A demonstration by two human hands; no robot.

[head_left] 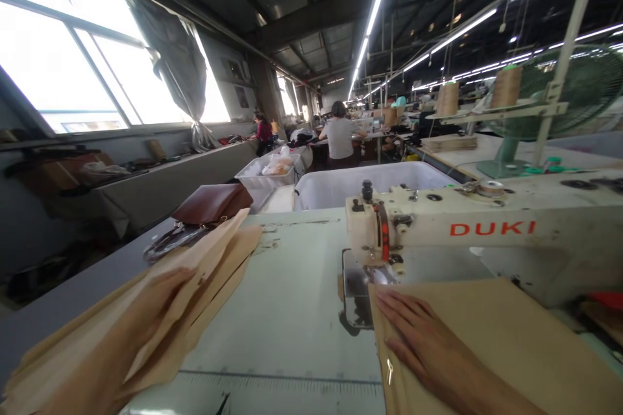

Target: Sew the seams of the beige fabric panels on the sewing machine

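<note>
My left hand is at the left, among a stack of loose tan panels. Its fingers close over the edge of the upper panels, which are lifted and fanned apart; its fingertips are partly hidden. My right hand lies flat, fingers stretched out, on a wide tan panel. A small metal zipper pull shows near that panel's left edge. The panel's far left corner reaches the needle area of a sewing machine marked DUKI, just beyond my right fingertips.
A brown leather bag lies behind the stack. Along the pale green table runs a ruler strip. White bins stand beyond. Thread cones and a green fan are at right. Another person sits farther back.
</note>
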